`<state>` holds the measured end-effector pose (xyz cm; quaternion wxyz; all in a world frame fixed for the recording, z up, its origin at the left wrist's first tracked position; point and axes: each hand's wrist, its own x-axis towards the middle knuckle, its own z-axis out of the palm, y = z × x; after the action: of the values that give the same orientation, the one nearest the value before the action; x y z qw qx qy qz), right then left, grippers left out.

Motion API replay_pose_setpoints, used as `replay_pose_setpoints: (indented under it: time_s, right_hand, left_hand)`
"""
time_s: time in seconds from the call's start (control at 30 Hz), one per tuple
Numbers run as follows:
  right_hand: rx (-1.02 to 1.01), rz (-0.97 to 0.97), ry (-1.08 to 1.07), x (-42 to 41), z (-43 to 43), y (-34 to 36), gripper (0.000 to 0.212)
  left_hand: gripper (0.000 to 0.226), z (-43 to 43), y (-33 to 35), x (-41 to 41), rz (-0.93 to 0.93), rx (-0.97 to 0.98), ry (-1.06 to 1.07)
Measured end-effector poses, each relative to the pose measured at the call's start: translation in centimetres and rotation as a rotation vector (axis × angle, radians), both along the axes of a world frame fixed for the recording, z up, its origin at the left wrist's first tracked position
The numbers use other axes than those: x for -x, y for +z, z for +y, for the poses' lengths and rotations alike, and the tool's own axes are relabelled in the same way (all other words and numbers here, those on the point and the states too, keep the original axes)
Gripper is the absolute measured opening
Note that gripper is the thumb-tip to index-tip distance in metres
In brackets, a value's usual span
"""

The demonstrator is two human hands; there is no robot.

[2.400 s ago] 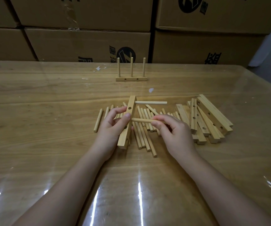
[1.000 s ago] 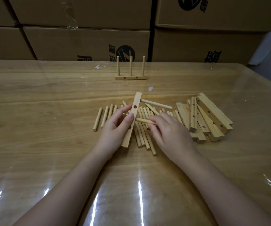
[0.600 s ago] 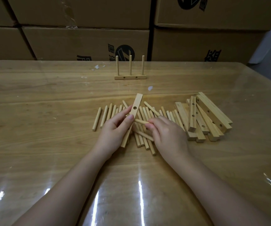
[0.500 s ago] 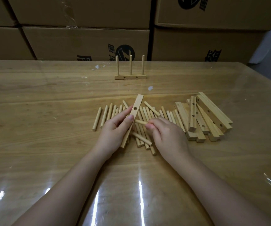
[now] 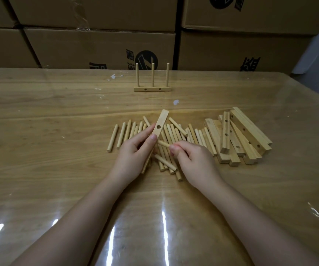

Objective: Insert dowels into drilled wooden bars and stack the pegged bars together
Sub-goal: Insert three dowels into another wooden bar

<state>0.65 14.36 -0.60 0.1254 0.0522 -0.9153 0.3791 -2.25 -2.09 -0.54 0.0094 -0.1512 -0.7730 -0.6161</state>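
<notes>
My left hand grips a drilled wooden bar at its middle, tilted up to the right over the loose dowels. My right hand pinches a short dowel, whose left tip sits against the bar's side just below my left thumb. Several loose dowels lie in a row under and around both hands. A pile of drilled bars lies to the right. At the back stands a pegged bar with three upright dowels.
The work lies on a glossy wooden table under a clear cover. Stacked cardboard boxes form a wall right behind the table's far edge. The table's right corner borders a pale gap.
My right hand has brought the dowel left until its tip meets the bar. The bar has tilted more to the right in my left hand, and loose dowels have shifted.
</notes>
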Motion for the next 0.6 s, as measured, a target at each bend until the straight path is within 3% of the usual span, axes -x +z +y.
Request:
replay_pose_setpoints:
  time_s: [0.27, 0.33, 0.47, 0.6]
  right_hand:
    - [0.233, -0.18, 0.036, -0.4, 0.1, 1.1, 0.028]
    - [0.101, -0.096, 0.02, -0.3, -0.1, 1.1, 0.026]
    - [-0.425, 0.226, -0.03, 0.2, -0.1, 1.2, 0.031]
    - [-0.462, 0.309, -0.028, -0.4, -1.6, 1.1, 0.028]
  left_hand:
    - [0.041, 0.1, 0.6, -0.4, 0.089, 0.06, 0.002]
    - [0.04, 0.1, 0.4, -0.4, 0.114, 0.046, 0.036]
    - [0.038, 0.3, 0.2, -0.2, 0.135, 0.043, 0.074]
    - [0.037, 0.5, 0.2, 0.1, 0.155, 0.027, 0.036]
